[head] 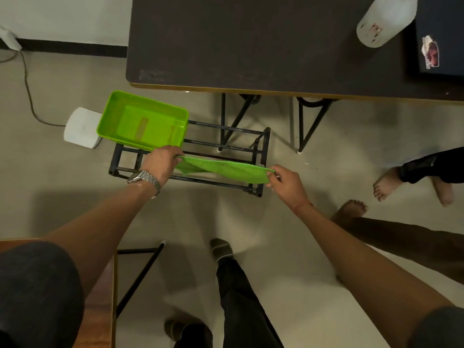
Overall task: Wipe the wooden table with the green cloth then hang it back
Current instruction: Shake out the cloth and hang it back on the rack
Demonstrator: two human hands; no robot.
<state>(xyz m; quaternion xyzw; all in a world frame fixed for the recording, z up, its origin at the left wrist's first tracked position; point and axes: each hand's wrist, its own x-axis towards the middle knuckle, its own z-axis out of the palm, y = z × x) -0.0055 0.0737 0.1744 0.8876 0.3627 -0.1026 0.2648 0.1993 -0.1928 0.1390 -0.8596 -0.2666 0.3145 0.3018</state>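
The green cloth (226,170) is stretched out flat between my two hands, just above the black metal rack (261,156) on the floor. My left hand (160,163), with a metal watch on the wrist, pinches the cloth's left end. My right hand (286,180) pinches its right corner near the rack's right end. The cloth sags a little in the middle over the rack's front bars. A corner of the brown wooden table (100,285) shows at the lower left, partly hidden by my left arm.
A bright green plastic tray (110,114) sits on the rack's left end. A dark table (251,41) stands behind, bearing a white bottle (384,21) and a dark box (442,41). A white device (80,128) with a cable lies left. Another person's bare feet (386,182) stand right.
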